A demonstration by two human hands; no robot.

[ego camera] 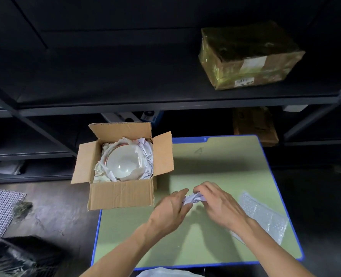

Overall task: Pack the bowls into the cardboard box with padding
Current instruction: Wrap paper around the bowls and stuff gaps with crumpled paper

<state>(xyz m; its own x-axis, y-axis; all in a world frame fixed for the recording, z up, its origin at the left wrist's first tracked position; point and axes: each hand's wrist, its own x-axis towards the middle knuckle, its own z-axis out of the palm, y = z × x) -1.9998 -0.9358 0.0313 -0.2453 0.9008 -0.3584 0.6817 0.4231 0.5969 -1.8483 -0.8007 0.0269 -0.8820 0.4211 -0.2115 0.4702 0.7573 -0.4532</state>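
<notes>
Overhead, dark shelving point(165, 100); over green table point(215, 156), left fingers point(182, 208) and right fingers point(202, 188) round paper point(193, 198).

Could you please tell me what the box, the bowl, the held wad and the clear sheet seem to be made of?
Box: matte brown corrugated cardboard; ribbing shows on its front.
Bowl: glossy, probably glazed ceramic or glass; a highlight sits inside.
Wad: crumpled white paper, judging by its sharp creases.
Sheet: clear plastic bubble wrap; rows of bubbles show.

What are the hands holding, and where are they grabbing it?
Both hold one crumpled piece of white paper. The left hand grips its left end and the right hand grips its right end.
</notes>
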